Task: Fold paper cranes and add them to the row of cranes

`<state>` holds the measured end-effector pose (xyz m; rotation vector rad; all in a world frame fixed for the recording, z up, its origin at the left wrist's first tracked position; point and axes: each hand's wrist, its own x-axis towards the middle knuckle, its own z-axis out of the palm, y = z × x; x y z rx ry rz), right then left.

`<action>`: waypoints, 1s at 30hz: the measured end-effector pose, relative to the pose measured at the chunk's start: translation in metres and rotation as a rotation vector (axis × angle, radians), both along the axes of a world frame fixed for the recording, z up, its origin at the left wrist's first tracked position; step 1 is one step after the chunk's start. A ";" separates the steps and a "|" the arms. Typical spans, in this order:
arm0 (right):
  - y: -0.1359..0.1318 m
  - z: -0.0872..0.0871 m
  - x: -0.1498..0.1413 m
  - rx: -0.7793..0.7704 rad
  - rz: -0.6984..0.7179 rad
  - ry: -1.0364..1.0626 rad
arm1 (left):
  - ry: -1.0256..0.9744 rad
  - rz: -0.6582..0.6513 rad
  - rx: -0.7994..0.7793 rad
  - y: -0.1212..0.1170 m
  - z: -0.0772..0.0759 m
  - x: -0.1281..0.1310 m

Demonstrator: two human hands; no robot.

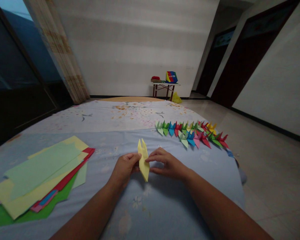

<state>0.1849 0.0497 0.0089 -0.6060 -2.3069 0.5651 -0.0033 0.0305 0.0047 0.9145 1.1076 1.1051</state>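
A folded piece of pale yellow paper (144,163) is held just above the cloth, with two narrow points at its top and one point at the bottom. My left hand (125,166) pinches its left edge between thumb and fingers. On the other side, my right hand (166,162) has its index fingertip against the paper's right edge, its thumb and other fingers spread apart. Whether the right hand grips the paper is not plain; the fingers look loose.
Stacked coloured paper sheets (47,166) lie at the left. Rows of folded paper cranes (190,131) stand at the right near the edge of the round table, which a blue floral cloth (100,143) covers. Beyond are a small side table (165,84) and a wall.
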 end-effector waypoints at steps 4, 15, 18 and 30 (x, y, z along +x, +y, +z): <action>0.002 -0.002 0.000 0.032 -0.006 -0.020 | 0.035 0.010 0.002 0.000 -0.002 0.001; 0.000 0.001 0.000 0.153 -0.117 -0.092 | 0.073 0.024 0.004 -0.003 0.002 0.005; -0.001 0.002 -0.003 0.201 -0.181 -0.047 | 0.055 0.022 0.015 -0.005 0.004 0.009; -0.009 0.002 -0.012 0.385 -0.217 -0.047 | -0.150 -0.048 -0.034 -0.007 0.002 0.010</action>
